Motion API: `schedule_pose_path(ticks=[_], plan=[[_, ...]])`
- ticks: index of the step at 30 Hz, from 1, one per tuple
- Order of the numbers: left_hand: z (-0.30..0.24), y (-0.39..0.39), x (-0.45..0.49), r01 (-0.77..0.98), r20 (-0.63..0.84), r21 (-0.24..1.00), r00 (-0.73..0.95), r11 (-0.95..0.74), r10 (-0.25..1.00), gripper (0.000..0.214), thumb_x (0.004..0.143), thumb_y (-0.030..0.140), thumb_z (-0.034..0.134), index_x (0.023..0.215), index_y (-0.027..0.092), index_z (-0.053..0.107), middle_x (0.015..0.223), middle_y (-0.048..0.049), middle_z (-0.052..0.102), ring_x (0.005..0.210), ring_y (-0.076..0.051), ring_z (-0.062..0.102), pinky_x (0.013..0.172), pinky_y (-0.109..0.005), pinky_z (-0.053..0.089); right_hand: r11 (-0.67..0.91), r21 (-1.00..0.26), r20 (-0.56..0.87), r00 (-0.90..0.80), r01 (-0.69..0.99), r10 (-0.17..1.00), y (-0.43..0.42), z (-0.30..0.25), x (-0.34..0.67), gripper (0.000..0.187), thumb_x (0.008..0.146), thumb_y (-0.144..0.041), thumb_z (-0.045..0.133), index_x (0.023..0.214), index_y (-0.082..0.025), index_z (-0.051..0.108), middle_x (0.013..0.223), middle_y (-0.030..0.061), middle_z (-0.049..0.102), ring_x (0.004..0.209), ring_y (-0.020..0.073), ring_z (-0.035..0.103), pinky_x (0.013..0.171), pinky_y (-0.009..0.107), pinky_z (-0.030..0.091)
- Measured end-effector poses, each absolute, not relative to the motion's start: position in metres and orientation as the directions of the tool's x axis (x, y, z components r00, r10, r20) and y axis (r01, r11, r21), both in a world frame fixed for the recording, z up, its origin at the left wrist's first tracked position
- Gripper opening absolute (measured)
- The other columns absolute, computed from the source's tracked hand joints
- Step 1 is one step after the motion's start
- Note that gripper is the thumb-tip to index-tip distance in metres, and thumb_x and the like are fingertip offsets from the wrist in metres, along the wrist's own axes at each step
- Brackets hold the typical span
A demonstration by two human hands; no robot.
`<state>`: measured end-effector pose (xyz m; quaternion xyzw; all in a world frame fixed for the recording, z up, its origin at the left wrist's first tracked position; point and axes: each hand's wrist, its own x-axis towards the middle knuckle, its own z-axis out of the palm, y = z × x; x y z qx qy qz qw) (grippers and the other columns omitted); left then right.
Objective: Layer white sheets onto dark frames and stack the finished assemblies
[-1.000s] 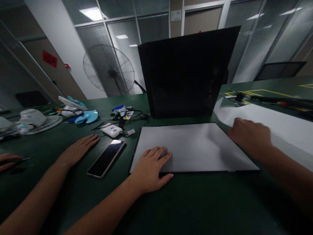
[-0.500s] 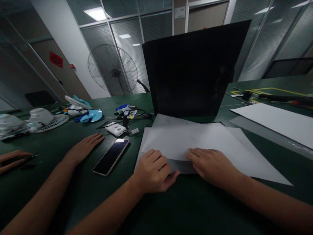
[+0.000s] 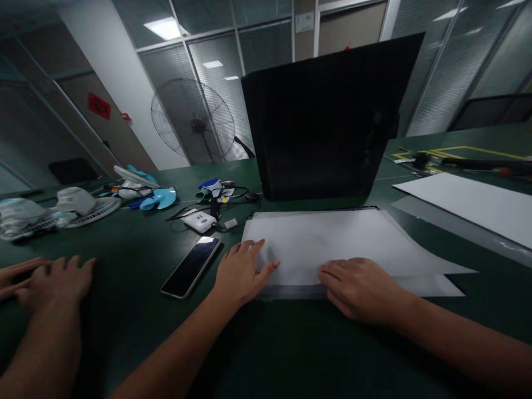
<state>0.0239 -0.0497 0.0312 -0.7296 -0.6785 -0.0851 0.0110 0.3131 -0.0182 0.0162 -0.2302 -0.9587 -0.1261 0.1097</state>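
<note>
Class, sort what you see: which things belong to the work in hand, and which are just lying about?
In hand:
White top sheet
Dark-edged panel beneath it
Left hand, at the sheet's left edge
Right hand, at its front edge

Apparently lying about:
Phone
White device
Blue fan blade

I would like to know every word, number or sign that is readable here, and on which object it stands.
White device: possibly "18", too small to be certain.
Red sign on door: marking too blurred to read.
White wall plate: too small to read.
White tag: too small to read.
White top sheet: no text visible.
</note>
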Motion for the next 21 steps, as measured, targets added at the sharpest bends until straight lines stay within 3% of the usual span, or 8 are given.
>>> schedule_pose_path(ticks=[5, 10, 16, 21], plan=[[0.023, -0.040, 0.014, 0.972, 0.245, 0.224, 0.009, -0.065, 0.970, 0.056, 0.104, 0.054, 0.041, 0.137, 0.017, 0.067, 0.141, -0.0108, 0.067, 0.130, -0.031, 0.062, 0.115, -0.047, 0.045, 0.895, 0.130, 0.256, -0.886, 0.428, 0.386, -0.021, 0.016, 0.311, 0.028, 0.099, -0.033, 0.052, 0.102, -0.015, 0.072, 0.104, 0.0111, 0.071, 0.091, 0.0196, 0.067, 0.078, 0.033, 0.056], [0.013, -0.025, -0.006, 0.932, 0.283, 0.343, 0.016, -0.116, 0.959, 0.048, 0.099, 0.046, 0.049, 0.130, 0.018, 0.072, 0.137, -0.0105, 0.070, 0.130, -0.030, 0.063, 0.116, -0.048, 0.045, 0.880, 0.107, 0.252, -0.869, 0.463, 0.427, -0.020, 0.018, 0.310, 0.036, 0.100, -0.043, 0.052, 0.120, -0.018, 0.069, 0.113, 0.0114, 0.069, 0.096, 0.0217, 0.065, 0.080, 0.036, 0.056], [0.001, -0.011, -0.024, 0.916, 0.291, 0.352, 0.090, -0.194, 0.953, 0.038, 0.092, 0.039, 0.059, 0.121, 0.022, 0.077, 0.139, -0.0093, 0.069, 0.134, -0.030, 0.061, 0.119, -0.049, 0.043, 0.881, 0.111, 0.221, -0.876, 0.459, 0.429, -0.010, 0.014, 0.314, 0.038, 0.101, -0.047, 0.052, 0.127, -0.022, 0.066, 0.124, 0.0101, 0.065, 0.104, 0.0256, 0.064, 0.082, 0.044, 0.058], [-0.003, -0.006, -0.028, 0.912, 0.289, 0.375, 0.055, -0.165, 0.956, 0.041, 0.090, 0.042, 0.065, 0.122, 0.020, 0.077, 0.146, -0.0131, 0.063, 0.139, -0.034, 0.057, 0.119, -0.054, 0.042, 0.886, 0.117, 0.218, -0.882, 0.448, 0.417, -0.009, 0.013, 0.312, 0.035, 0.103, -0.043, 0.048, 0.127, -0.023, 0.066, 0.123, 0.0087, 0.065, 0.104, 0.0248, 0.064, 0.083, 0.044, 0.058]])
